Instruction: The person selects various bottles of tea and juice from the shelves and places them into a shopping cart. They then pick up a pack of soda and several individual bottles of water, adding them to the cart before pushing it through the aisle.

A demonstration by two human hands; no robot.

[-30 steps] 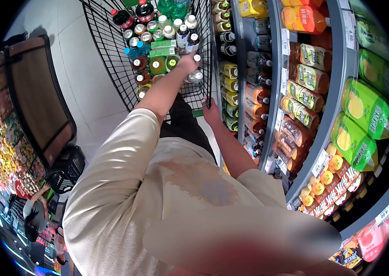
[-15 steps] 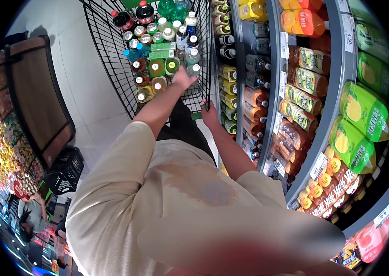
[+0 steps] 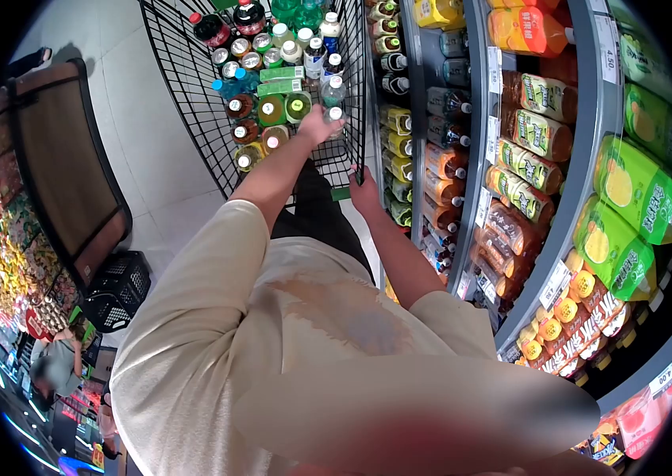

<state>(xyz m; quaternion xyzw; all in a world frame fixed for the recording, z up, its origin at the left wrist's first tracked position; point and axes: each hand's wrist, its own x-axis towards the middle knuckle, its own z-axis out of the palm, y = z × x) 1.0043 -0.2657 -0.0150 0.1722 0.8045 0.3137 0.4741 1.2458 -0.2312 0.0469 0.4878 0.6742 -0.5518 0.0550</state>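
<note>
A black wire shopping cart (image 3: pixel 185 103) stands in front of me, with rows of bottles, cans and green cartons (image 3: pixel 280 81) inside. My left hand (image 3: pixel 320 125) reaches into the cart, its fingers around a clear bottle with a white cap (image 3: pixel 336 114). Close to that hand stands a bottle with a green cap (image 3: pixel 298 106). My right hand (image 3: pixel 363 190) is closed on the cart's edge at the near right corner. Red-capped dark bottles (image 3: pixel 210 28) stand at the cart's far end.
Shelves of drinks (image 3: pixel 526 170) run along the right, close to the cart. At the left are a brown-panelled stand (image 3: pixel 62 159), a black basket (image 3: pixel 117 292) and heaps of wrapped goods (image 3: pixel 14 230). Another person (image 3: pixel 56 369) is at the lower left.
The view has shifted slightly. My left hand has closed in on the white-capped bottle, its fingers now against it. My right hand stays at the cart's edge.
</note>
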